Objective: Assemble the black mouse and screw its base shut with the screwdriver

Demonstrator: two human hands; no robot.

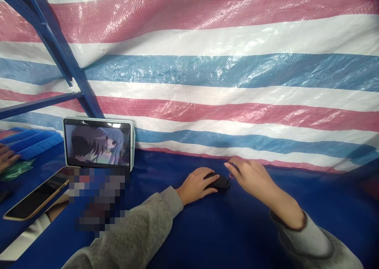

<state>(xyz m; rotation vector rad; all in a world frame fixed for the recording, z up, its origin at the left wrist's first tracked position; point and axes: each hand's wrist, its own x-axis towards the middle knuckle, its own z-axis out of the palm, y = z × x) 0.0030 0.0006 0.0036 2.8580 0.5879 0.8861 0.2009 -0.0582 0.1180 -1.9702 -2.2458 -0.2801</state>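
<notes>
On the blue tabletop lies a black, rounded object that looks like a computer mouse [220,183]. My left hand [197,185] grips it from the left, with fingers over its top and the thumb along its near side. My right hand [247,173] is closed in a pinch just right of the mouse. From its fingertips a small thin tool [231,176] with a pinkish-purple part points down at the mouse's right end. Most of that tool is hidden by my fingers, so its exact kind is unclear.
A tablet [97,142] playing a cartoon leans upright at the left back. A phone [38,194] lies nearer, beside a pixelated patch. Another person's hand [7,157] is near blue bins [41,141] at far left. Behind the table [207,237] hang a striped sheet [222,70] and a blue frame [63,54].
</notes>
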